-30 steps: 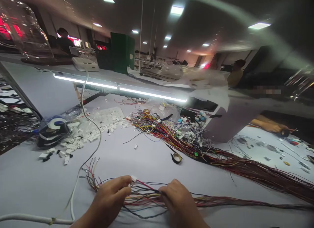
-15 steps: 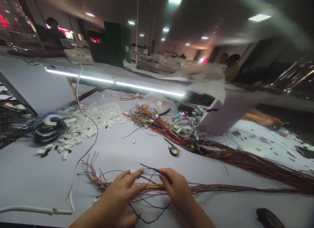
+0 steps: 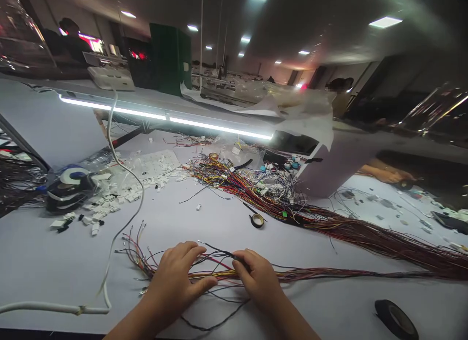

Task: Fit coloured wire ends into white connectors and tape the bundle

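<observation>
My right hand (image 3: 258, 276) pinches a black wire (image 3: 216, 249) between thumb and fingers, its bare metal terminal pointing left. A long bundle of coloured wires (image 3: 329, 272) runs along the table beneath both hands. Over its left part rests my left hand (image 3: 173, 276), thumb spread away from the fingers and nothing visible in its grasp. Loose wire ends (image 3: 136, 257) with metal terminals fan out left of that hand. A dark wire loop (image 3: 215, 325) curves out below the hands, near the table's front edge.
A black tape roll (image 3: 397, 320) lies front right and a smaller roll (image 3: 257, 220) beyond my hands. White connectors (image 3: 106, 206) are scattered left, by a white cable (image 3: 137, 211). A thick wire harness (image 3: 365, 237) crosses the right. A co-worker's hand (image 3: 391, 174) shows beyond the partition.
My left hand has drawn back slightly left, its thumb and fingers now wider apart. My right hand keeps its pinch on the black wire. The view has shifted slightly.
</observation>
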A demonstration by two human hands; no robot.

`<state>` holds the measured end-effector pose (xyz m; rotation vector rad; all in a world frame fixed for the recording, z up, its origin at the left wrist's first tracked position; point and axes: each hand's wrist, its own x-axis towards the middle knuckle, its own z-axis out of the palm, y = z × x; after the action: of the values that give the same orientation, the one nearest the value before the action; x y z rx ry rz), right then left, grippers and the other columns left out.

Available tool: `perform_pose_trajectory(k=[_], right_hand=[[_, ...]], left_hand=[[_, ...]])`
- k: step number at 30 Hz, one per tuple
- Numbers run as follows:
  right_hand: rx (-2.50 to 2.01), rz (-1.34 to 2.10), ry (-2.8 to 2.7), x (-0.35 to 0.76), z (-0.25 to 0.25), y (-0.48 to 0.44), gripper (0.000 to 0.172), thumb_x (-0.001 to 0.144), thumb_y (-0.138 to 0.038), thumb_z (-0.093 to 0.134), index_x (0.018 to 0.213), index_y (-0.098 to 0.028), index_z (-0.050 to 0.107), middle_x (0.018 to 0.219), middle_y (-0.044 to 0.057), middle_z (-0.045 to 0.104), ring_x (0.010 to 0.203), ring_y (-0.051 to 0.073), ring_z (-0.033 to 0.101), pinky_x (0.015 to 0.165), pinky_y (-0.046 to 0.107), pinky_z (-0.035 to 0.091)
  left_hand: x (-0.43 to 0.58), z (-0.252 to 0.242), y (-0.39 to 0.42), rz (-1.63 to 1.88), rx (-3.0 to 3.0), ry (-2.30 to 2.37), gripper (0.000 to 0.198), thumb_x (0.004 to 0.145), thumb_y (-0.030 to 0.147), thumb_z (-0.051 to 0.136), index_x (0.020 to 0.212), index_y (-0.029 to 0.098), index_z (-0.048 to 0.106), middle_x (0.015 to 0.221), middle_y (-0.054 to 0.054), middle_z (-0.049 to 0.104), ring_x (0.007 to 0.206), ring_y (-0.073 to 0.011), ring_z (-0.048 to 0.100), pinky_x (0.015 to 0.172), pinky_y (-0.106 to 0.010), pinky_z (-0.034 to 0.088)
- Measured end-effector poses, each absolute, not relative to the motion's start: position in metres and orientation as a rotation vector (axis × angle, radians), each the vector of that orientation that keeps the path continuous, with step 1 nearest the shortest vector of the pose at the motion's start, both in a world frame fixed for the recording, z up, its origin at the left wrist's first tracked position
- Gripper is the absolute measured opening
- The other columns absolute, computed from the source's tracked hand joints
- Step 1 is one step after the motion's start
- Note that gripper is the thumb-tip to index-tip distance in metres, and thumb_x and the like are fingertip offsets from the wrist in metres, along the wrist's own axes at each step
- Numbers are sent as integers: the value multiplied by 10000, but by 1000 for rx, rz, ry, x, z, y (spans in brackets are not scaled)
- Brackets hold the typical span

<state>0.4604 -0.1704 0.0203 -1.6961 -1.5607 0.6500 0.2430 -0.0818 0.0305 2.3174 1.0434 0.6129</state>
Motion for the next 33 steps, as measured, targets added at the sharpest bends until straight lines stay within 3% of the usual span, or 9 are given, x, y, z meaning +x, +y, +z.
perform_pose_trajectory(k=[2, 5, 8, 13, 20, 25, 29, 33], right_hand=[[-1708, 643, -1576, 460, 21, -170, 188, 905, -271, 513, 993, -223, 672, 925, 44, 698, 859, 191, 639, 772, 283, 458], [-1729, 629, -1620, 459, 22, -171, 195, 909, -271, 508, 1004, -228, 673, 917, 43, 700, 850, 192, 641, 765, 284, 455], [-1757, 608, -1686, 458, 21, -171, 202, 914, -259, 499, 1014, -235, 673, 917, 38, 700, 846, 190, 643, 750, 282, 448], [-1805, 604, -1700, 455, 21, -169, 206, 908, -242, 499, 1004, -246, 681, 946, 28, 707, 869, 188, 649, 759, 279, 442], [-1832, 630, -1690, 455, 16, -169, 203, 906, -248, 505, 991, -242, 690, 944, 23, 718, 879, 189, 653, 774, 275, 440], [-1822, 614, -1694, 454, 8, -171, 186, 911, -256, 510, 969, -248, 687, 892, 15, 709, 835, 185, 651, 745, 268, 438], [-1787, 603, -1690, 454, 8, -172, 180, 915, -255, 507, 970, -252, 678, 893, 16, 705, 836, 183, 650, 744, 259, 442], [-1761, 560, -1713, 456, 7, -170, 188, 922, -261, 494, 991, -254, 669, 907, 28, 708, 831, 185, 655, 738, 259, 447]], left_hand=[[247, 28, -84, 665, 2431, 1075, 457, 729, 562, 701, 1053, 240, 682, 1017, -89, 694, 945, -311, 599, 870, -436, 397], [254, 27, -87, 598, 2428, 1030, 233, 894, 399, 548, 1029, 266, 683, 867, -52, 685, 814, -248, 605, 777, -391, 411], [259, 32, -89, 593, 2256, 973, 213, 929, 320, 472, 960, 250, 671, 902, -59, 650, 851, -226, 592, 778, -358, 434], [260, 33, -88, 610, 1917, 902, 193, 906, 337, 492, 866, 220, 641, 913, -59, 617, 878, -217, 578, 803, -340, 462], [260, 28, -86, 354, 1833, 917, 305, 859, 368, 533, 1104, 260, 679, 994, -33, 680, 928, -213, 596, 853, -324, 446], [267, 32, -91, 269, 1946, 1038, 288, 781, 403, 621, 1014, 258, 709, 883, -7, 704, 795, -193, 592, 716, -268, 434], [272, 34, -93, 249, 2051, 987, 210, 846, 364, 536, 784, 235, 690, 774, -1, 673, 750, -177, 574, 683, -254, 404], [271, 33, -93, 380, 1998, 943, 303, 910, 392, 427, 792, 218, 645, 829, -24, 654, 805, -183, 579, 727, -267, 410]])
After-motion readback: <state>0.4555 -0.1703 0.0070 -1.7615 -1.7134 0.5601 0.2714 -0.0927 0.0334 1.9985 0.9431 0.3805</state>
